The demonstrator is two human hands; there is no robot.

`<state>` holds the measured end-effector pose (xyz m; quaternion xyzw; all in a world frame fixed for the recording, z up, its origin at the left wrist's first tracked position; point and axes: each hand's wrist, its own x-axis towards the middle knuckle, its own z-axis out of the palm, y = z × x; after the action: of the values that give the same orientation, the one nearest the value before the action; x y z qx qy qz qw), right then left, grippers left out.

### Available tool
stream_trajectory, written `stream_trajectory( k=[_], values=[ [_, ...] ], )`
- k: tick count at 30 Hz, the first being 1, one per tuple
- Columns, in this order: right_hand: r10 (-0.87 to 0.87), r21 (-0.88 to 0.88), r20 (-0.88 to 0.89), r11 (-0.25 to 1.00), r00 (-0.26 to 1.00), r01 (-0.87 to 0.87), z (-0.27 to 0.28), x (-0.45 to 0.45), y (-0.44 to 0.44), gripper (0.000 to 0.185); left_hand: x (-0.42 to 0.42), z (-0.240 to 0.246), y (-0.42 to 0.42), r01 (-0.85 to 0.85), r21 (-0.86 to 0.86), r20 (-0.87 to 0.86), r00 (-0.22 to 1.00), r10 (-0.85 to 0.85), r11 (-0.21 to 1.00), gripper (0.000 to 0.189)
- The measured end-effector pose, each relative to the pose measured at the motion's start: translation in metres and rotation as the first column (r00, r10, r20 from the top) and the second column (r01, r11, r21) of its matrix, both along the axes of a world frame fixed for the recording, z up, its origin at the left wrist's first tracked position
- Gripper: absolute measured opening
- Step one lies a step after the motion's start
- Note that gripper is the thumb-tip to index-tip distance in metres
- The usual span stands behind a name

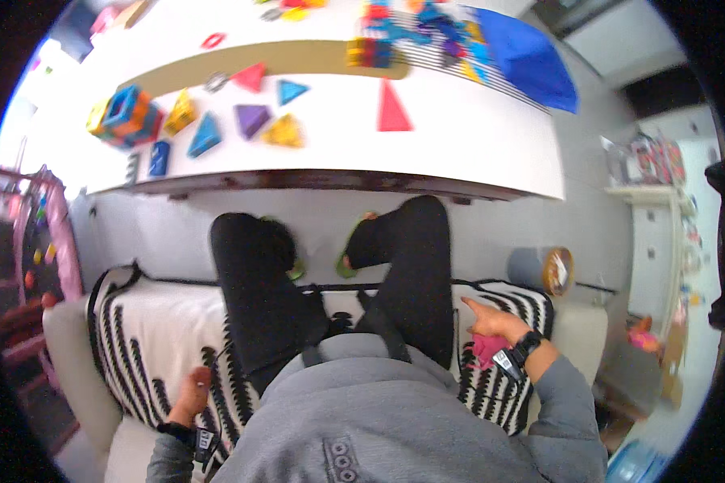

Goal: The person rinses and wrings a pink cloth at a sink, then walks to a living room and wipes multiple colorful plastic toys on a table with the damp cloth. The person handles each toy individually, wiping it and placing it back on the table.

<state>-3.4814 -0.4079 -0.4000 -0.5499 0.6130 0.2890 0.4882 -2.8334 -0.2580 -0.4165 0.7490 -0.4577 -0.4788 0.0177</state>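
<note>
My left hand (pixel 193 392) rests low beside my left thigh over the black-and-white patterned sofa throw (pixel 151 308); it shows nothing in it, and its fingers are partly hidden. On the other side, my right hand (pixel 490 319) is over the throw with a finger extended, near a crumpled pink cloth (pixel 488 350); whether it touches the cloth is unclear. Ahead on the white table (pixel 471 133) lie a red triangle (pixel 393 111), a purple triangle (pixel 252 119), a blue one (pixel 204 136) and yellow pieces (pixel 284 131). A multicoloured block structure (pixel 130 115) stands at the left.
Colourful pieces (pixel 435 30) lie on a striped surface beside a blue sheet (pixel 525 57) at the table's far right. A round bin (pixel 557 271) stands right of my knees. Pink-draped furniture (pixel 63 241) is at left, white drawers (pixel 651 253) at right.
</note>
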Motion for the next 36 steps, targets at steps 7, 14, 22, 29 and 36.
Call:
stream_trajectory(
  k=[7, 14, 22, 29, 36],
  values=[
    [-0.437, 0.176, 0.162, 0.895, 0.885, 0.410, -0.011, 0.023, -0.005, 0.038, -0.046, 0.031, 0.049, -0.159, 0.277, -0.239, 0.944, 0.228, 0.948, 0.056],
    [-0.254, 0.354, 0.211, 0.920, 0.944, 0.169, -0.031, -0.046, 0.045, 0.044, -0.081, 0.061, -0.003, 0.110, 0.203, -0.124, 0.989, -0.086, 0.973, 0.075],
    [0.116, 0.687, 0.152, 0.701, 0.982, -0.189, 0.075, -0.069, 0.023, 0.052, -0.042, 0.111, -0.058, 0.261, 0.770, -0.297, 0.954, -0.035, 0.582, 0.022],
    [0.143, 0.744, 0.050, 0.655, 0.989, -0.132, 0.140, -0.066, -0.064, 0.040, 0.014, 0.144, -0.147, 0.348, 0.782, -0.402, 0.916, -0.010, 0.517, 0.025],
    [0.131, 0.883, 0.273, 0.358, 0.953, -0.302, 0.140, -0.059, -0.095, 0.028, 0.080, 0.124, -0.181, 0.488, 0.791, -0.565, 0.813, 0.137, 0.368, 0.027]
  ],
)
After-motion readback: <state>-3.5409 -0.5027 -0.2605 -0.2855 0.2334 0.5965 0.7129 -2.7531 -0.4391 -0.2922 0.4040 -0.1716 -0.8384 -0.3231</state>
